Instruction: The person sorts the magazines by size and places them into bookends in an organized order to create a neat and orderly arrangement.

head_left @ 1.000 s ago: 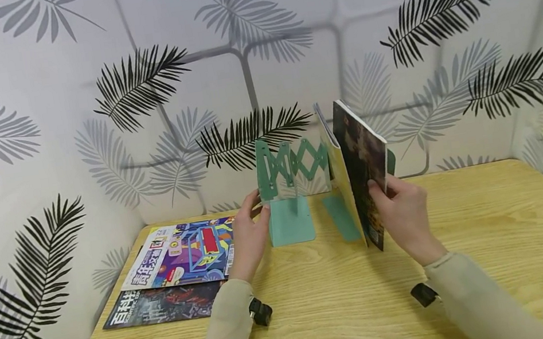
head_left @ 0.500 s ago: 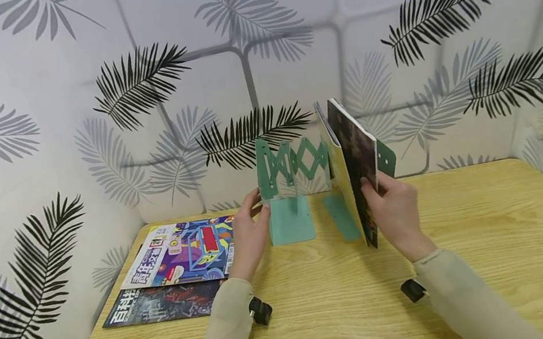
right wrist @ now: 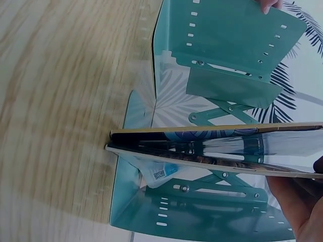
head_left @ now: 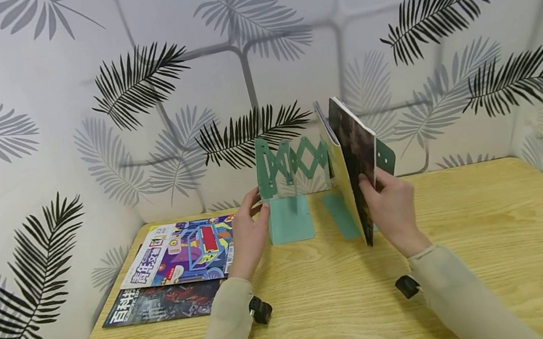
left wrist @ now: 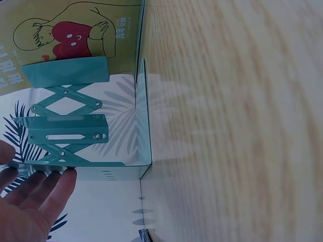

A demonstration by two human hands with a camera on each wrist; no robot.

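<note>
A green expandable bookend (head_left: 291, 161) with crisscross metal links stands at the back of the table. My left hand (head_left: 249, 233) holds its left end plate, fingers against the outer face (left wrist: 43, 189) and a fingertip (right wrist: 267, 5) over the plate's edge. With its thumb on the dark cover, my right hand (head_left: 394, 210) grips a dark-covered magazine (head_left: 354, 146), which stands upright, slightly tilted, inside the bookend. Just left of it stands a yellow-covered book (left wrist: 91, 30). In the right wrist view, a narrow wedge-shaped gap separates the two, and the right end plate (right wrist: 217, 212) lies beyond the magazine.
On the table's left lie a colourful magazine (head_left: 189, 250) and, partly under it, a dark magazine (head_left: 165, 303). Behind the wooden table (head_left: 494, 231) is a wall (head_left: 291, 85) with a leaf pattern.
My right hand has moved left with the dark-covered magazine, bringing it nearer the yellow-covered book. More of the bookend's right end plate shows. My left hand has stayed in place.
</note>
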